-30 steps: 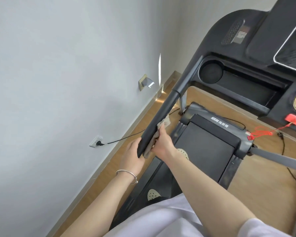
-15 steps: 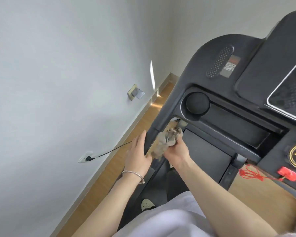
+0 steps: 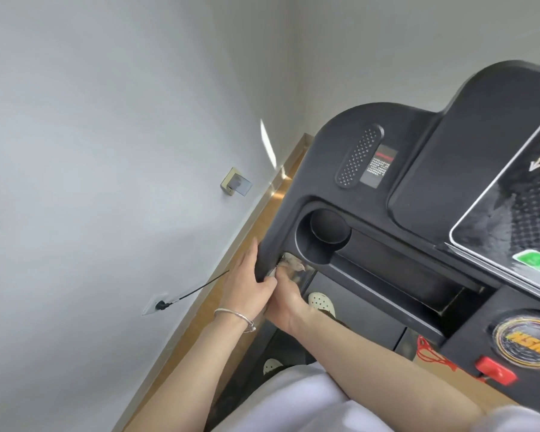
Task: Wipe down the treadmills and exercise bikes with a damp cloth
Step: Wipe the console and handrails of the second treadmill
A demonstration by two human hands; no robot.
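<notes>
Pale grey wall fills your view from seven to twelve o'clock, with a strip of light wooden floor running along its foot. From one to five o'clock stands the black plastic treadmill console, its round cup holder near the centre.

Your left hand clasps the console's lower left corner, at about seven o'clock from the cup holder. Its fingers lie up the outer side and its thumb folds over the near edge. A thin silver bangle sits on that wrist.

Your right hand touches the left. Its fingers are curled round a crumpled grey-beige cloth, holding it against the console's edge just below the cup holder.

A white perforated shoe shows on the dark belt beside your right wrist. At eight o'clock a black plug sits in a white wall socket. A red safety key lies at five o'clock.
</notes>
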